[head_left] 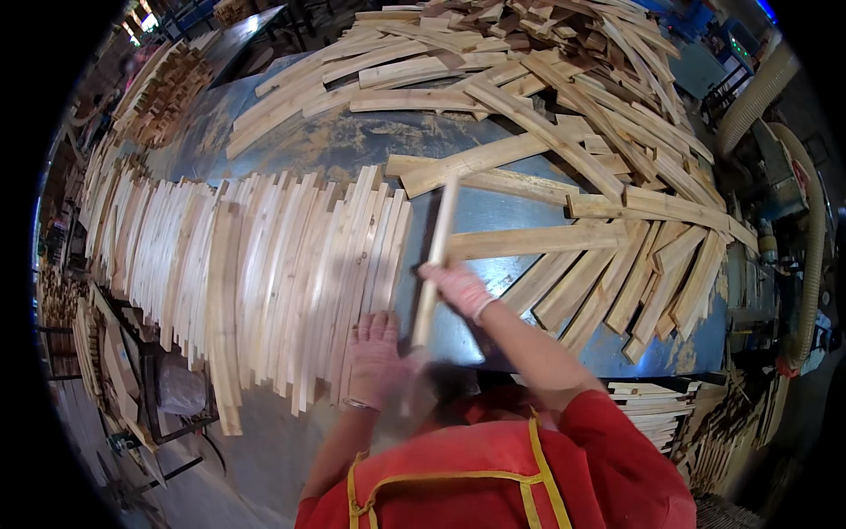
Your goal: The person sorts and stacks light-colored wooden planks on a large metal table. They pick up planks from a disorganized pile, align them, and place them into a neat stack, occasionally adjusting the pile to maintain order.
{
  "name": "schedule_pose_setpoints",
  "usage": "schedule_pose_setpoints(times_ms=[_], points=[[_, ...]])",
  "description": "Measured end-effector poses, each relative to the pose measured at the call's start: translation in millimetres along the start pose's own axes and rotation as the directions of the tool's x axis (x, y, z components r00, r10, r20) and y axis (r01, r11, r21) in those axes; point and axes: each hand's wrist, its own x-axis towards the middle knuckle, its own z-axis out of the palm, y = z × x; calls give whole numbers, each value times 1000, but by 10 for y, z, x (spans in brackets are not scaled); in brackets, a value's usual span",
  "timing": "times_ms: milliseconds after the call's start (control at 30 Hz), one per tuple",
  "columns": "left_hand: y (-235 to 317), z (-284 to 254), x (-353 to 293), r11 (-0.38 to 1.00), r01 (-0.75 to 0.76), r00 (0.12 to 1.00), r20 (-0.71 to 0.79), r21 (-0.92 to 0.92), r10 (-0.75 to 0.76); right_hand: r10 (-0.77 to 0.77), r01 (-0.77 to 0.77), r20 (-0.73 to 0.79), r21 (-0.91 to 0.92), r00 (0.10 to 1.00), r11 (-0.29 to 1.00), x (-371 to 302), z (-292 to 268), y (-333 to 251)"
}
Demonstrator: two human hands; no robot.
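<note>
Slat [439, 236] between strips [291, 273] and loose boards [529, 240]

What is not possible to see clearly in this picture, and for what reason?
In the head view:
Left hand: thumb side blurred, so its contact with the held wooden strip is unclear.
Right hand: palm hidden by the back of the hand.
Table: partly hidden by the board pile.
</note>
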Motion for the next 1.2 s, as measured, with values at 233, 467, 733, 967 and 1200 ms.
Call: schedule_pose_setpoints(times_ms=[233, 467, 733, 967, 1200], points=[[-160, 168, -105, 990, 27, 997, -81, 140, -16, -628, 243, -18, -913, 778, 327, 15, -959, 130], [203, -110, 118, 974, 30, 999, 15, 226, -35, -68, 120, 99, -814, 993, 568, -291, -1764, -107], [1038, 156, 765, 230, 418, 908, 404, -879, -109, -500, 526, 170, -197, 849, 827, 339, -1483, -446], [751, 140, 795, 28, 698, 698, 670, -716, -253, -361, -27, -595, -541, 718, 840, 1031, -2359, -63], [595, 137, 220, -102, 578, 799, 587, -809, -128, -173, 176, -145, 9, 974, 984, -436, -691, 841]])
